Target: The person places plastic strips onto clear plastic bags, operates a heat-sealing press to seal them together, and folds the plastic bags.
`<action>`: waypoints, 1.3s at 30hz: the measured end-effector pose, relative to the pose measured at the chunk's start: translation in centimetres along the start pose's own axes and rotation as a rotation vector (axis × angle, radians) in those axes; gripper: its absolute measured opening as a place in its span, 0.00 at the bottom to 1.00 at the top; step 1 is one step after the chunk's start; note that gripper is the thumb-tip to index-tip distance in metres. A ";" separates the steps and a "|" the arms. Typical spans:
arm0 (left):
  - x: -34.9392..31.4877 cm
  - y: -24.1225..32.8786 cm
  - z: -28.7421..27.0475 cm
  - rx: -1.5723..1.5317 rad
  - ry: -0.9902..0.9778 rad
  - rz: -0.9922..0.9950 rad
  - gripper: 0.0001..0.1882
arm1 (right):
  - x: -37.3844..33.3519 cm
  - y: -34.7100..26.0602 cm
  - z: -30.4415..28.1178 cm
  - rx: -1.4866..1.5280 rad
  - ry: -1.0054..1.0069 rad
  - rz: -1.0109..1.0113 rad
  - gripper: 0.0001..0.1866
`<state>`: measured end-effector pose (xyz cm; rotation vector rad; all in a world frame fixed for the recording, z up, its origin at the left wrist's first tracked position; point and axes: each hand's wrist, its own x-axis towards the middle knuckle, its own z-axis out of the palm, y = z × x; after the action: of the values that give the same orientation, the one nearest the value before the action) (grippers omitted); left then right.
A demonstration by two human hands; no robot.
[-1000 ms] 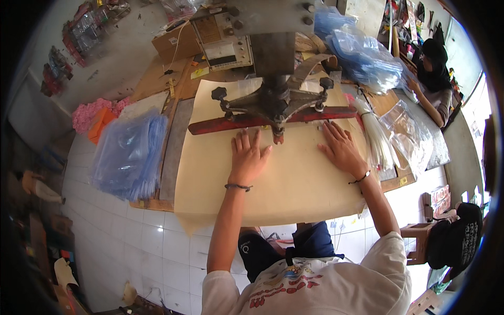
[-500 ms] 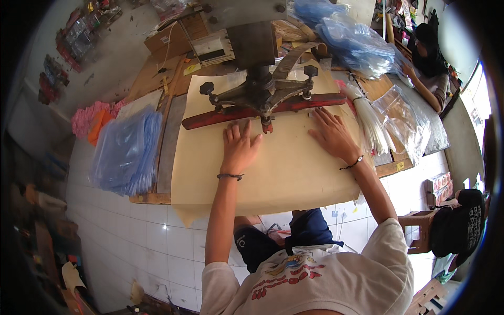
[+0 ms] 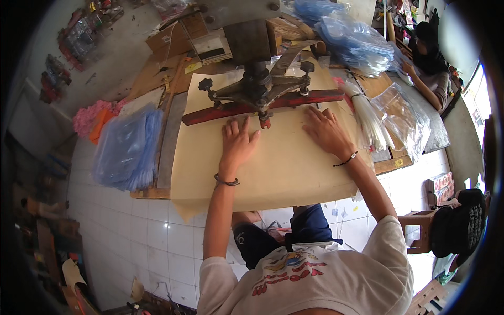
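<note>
A large tan sheet [image 3: 273, 173] covers the worktable and hangs over its front edge. My left hand [image 3: 239, 143] lies on it with fingers spread, the tips close to the long red bar [image 3: 210, 114] of a press. My right hand [image 3: 329, 132] rests on the sheet to the right, fingers apart, its tips near the same bar. Above the bar sits the press head [image 3: 257, 86], a dark metal bracket with black knobs at both sides. Whatever lies under the bar is hidden. Neither hand holds anything.
A stack of bluish clear plastic bags [image 3: 128, 149] lies at the table's left. On the right are a tied bundle of whitish strips [image 3: 370, 123] and a clear plastic sheet [image 3: 403, 118]. More plastic [image 3: 354, 44] is heaped behind. A co-worker [image 3: 428, 68] sits far right.
Both hands stay on the sheet. My right hand has shifted slightly left, and its fingers are a little more bent. The press looks nearly unmoved.
</note>
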<state>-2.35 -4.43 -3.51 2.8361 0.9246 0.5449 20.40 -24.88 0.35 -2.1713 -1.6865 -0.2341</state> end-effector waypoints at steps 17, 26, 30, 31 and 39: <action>-0.1 -0.4 0.6 0.055 0.107 0.060 0.32 | 0.5 0.7 0.5 -0.012 0.023 0.007 0.27; -0.2 0.0 0.1 -0.043 0.105 0.065 0.32 | 0.2 0.8 0.4 0.016 0.021 -0.007 0.25; -0.2 0.0 -0.3 -0.038 0.098 0.062 0.32 | 0.2 1.1 0.6 0.009 0.015 -0.007 0.25; -0.2 0.0 -0.3 -0.038 0.098 0.065 0.32 | 0.2 1.1 0.6 0.009 0.016 -0.005 0.25; -0.2 0.3 -0.4 -0.020 0.083 0.076 0.32 | -0.3 1.4 0.2 0.030 -0.002 0.007 0.27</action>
<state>-2.46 -4.74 -3.16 2.8598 0.8227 0.6820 21.59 -25.39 -0.19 -2.1558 -1.6729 -0.2041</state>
